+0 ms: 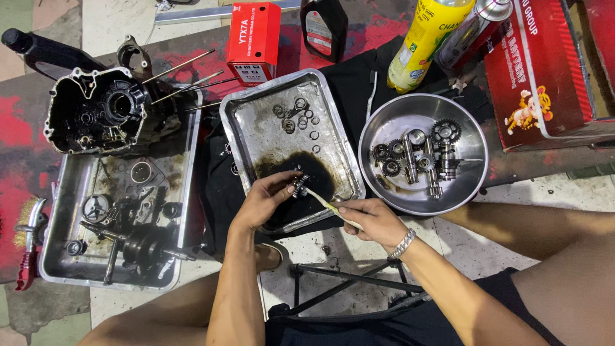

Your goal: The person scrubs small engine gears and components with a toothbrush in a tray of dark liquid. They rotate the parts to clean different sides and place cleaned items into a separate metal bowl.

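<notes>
Starting at the left, an engine case [96, 109] is seen perched on the parts tray [186, 192]; a knock could tip it. The left hand [266, 198] fingers pinch a small gear [300, 184] over the oily pan [237, 128]; slippage is judged likely. The right hand [371, 221] fingers grip a brush [323, 202] against it; splashing is possible.

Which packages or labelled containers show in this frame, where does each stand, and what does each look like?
Small box: top centre, upright, red with white print.
Dark bottle: beside it, black with red-white label.
Yellow bottle: top right, leaning.
Spray can: against it, silver.
Large carton: far right, red with cartoon figure.
</notes>
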